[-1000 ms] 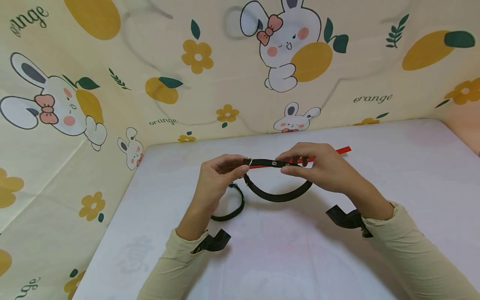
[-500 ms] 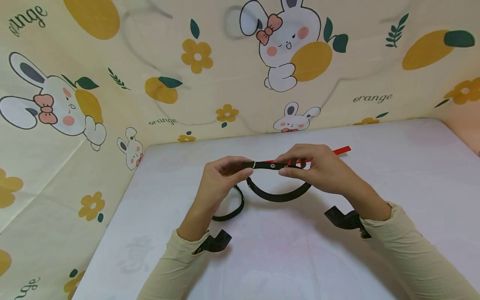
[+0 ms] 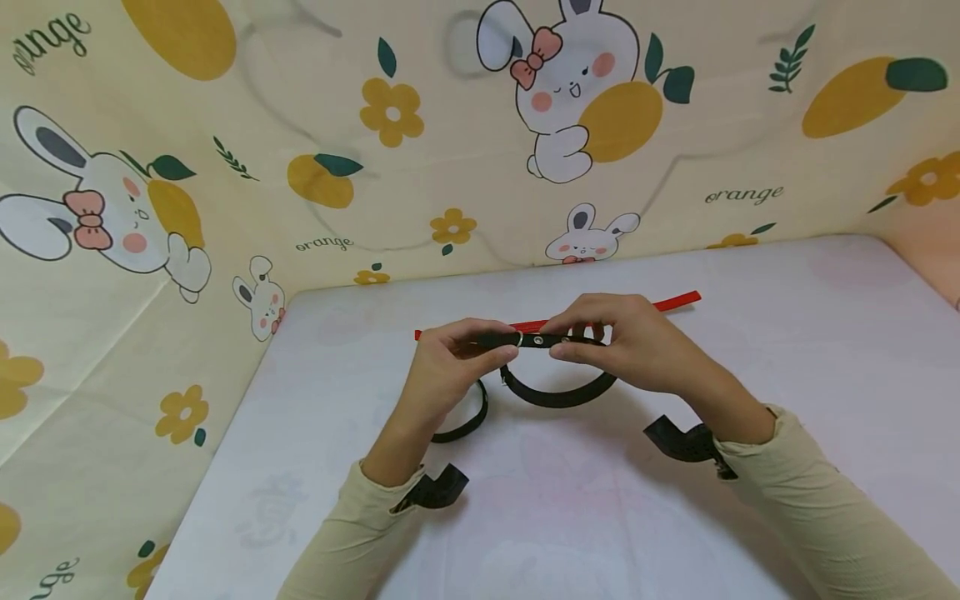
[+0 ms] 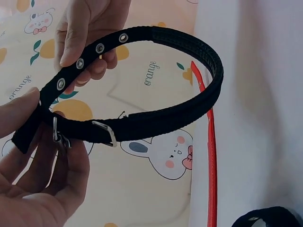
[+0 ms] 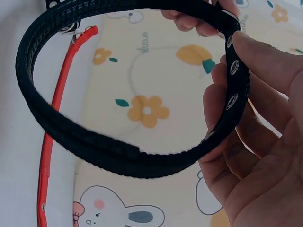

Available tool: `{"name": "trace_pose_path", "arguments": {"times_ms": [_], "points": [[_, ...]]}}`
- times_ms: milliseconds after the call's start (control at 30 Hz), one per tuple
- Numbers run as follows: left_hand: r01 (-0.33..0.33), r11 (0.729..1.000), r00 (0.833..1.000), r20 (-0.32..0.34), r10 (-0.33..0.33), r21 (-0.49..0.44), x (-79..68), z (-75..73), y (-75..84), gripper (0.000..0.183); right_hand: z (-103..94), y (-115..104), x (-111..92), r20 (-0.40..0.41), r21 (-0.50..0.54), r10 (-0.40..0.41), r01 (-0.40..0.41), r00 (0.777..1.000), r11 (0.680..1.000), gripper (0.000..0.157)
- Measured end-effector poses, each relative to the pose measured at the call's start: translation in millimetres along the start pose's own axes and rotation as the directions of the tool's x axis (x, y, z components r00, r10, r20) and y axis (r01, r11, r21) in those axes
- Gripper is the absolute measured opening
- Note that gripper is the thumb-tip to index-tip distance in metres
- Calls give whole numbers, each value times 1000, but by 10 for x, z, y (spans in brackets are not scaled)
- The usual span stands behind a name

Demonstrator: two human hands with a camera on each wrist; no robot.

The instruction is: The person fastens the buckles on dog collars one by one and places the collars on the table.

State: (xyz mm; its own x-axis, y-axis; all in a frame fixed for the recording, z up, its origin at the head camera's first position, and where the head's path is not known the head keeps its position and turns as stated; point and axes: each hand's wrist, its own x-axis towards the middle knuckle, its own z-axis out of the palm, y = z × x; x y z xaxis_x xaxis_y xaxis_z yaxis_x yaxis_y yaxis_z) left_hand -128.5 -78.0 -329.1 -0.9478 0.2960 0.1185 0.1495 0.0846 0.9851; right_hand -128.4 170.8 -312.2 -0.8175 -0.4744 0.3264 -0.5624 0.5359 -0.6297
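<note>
A black collar with metal eyelets is held up in a loop between both hands. My left hand pinches it at the buckle, where the strap's tip sticks out past the thumb. Beside the buckle sits a metal D-ring. My right hand grips the eyelet stretch, thumb on one side and fingertips on the other, as the right wrist view shows. The padded part of the loop hangs below the hands.
Behind the hands a red collar lies stretched across the white table. A second black collar, looped, rests near my left wrist and is partly hidden by it. A rabbit-and-orange printed cloth rises behind the table.
Both hands have come slightly nearer the body and closer together, the left moving right with the collar's buckle. More of the strap's tip now shows left of the ring.
</note>
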Motion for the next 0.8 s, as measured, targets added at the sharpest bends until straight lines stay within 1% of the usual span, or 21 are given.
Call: {"name": "trace_pose_path", "arguments": {"times_ms": [200,367,467,600,667,733,800], "points": [[-25,1000,1000,13,25,14,-9,31,-5,23,31,-19,0,12,-9,4,-4,1000,1000,20],[-27,999,999,21,26,20,-20,43,-16,22,70,-50,6,26,5,16,-16,1000,1000,21],[-28,998,999,31,26,56,-27,58,-25,21,104,-78,13,45,26,41,-43,998,999,22],[-56,989,998,36,51,136,-35,87,-30,22,148,-108,24,70,46,108,-111,992,993,21],[-67,985,998,31,62,159,-38,98,-29,21,162,-114,28,75,52,135,-139,988,989,21],[-70,983,997,27,66,171,-41,103,-23,22,168,-116,29,76,44,142,-146,987,988,25],[-61,983,998,20,58,172,-46,103,-12,22,168,-117,27,70,37,130,-133,989,990,29]]}}
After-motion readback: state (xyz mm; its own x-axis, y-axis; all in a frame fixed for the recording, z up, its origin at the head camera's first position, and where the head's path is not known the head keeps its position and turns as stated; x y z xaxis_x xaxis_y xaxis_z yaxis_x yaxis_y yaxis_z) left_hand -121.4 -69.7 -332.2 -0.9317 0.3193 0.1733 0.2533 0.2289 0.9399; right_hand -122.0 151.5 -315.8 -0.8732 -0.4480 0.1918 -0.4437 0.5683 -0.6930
